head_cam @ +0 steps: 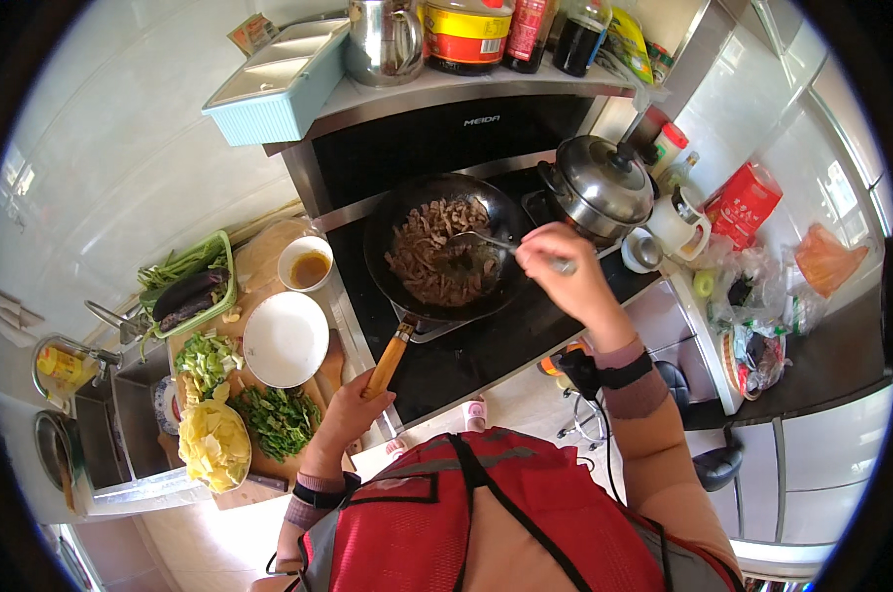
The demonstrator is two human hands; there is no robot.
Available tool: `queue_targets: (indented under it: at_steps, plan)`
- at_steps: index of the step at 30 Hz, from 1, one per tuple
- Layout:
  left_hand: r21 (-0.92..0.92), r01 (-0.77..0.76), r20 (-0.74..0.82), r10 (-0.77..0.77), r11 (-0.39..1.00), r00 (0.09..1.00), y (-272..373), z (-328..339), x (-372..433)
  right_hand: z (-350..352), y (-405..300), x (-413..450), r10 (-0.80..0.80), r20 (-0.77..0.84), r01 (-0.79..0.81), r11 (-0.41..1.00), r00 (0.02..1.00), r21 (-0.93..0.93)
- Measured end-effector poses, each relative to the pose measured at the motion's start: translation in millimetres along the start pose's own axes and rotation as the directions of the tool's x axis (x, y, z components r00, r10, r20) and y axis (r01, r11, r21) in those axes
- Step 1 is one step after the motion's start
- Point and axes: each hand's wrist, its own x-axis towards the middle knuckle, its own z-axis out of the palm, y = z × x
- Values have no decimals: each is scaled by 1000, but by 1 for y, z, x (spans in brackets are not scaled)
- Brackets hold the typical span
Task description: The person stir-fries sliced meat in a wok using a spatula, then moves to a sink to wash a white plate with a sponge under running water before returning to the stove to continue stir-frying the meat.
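Note:
A dark wok (507, 281) sits on the black glass cooktop (446, 381), its wooden handle (388, 362) pointing towards me. My left hand (354, 411) grips that handle. Browned strips of meat (446, 222) lie in the wok with some liquid near the middle. My right hand (561, 270) is closed on a metal spoon (491, 240), whose bowl end is down among the meat. To the left of the wok are a white bowl of brown sauce (309, 268), a white plate (286, 340) and a wooden spatula (333, 360).
A lidded steel pot (601, 185) stands right of the wok. On the left, a cutting board (269, 468) bears chopped greens (277, 422), chopped scallions (208, 361) and a bowl of sliced potato-like pieces (213, 444). Bottles (583, 41) line the shelf behind. Plastic bags (749, 277) lie right.

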Motion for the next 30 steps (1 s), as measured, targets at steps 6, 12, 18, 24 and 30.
queue_targets:
  at_steps: [6, 12, 18, 24, 30]
  plan:
    - [-36, -8, -54, 6, 999, 999, -6, 6, -2, -35, 3, 49, 370, -311, -369, 927, 876, 64]
    - [-25, 1, -47, -2, 1000, 999, -7, 3, -3, 7, 26, 62, 321, -77, -292, 921, 944, 258]
    - [-19, 89, -44, -90, 996, 995, 7, 0, -6, -4, 20, 91, 239, -115, -236, 971, 964, 39]
    - [22, 81, -18, -81, 996, 997, 2, 1, -7, 22, 18, 81, 165, 256, -257, 887, 953, 384]
    - [1, 43, -68, -43, 999, 997, 2, 2, -5, 8, -33, 55, 1, 309, -53, 986, 951, 157]
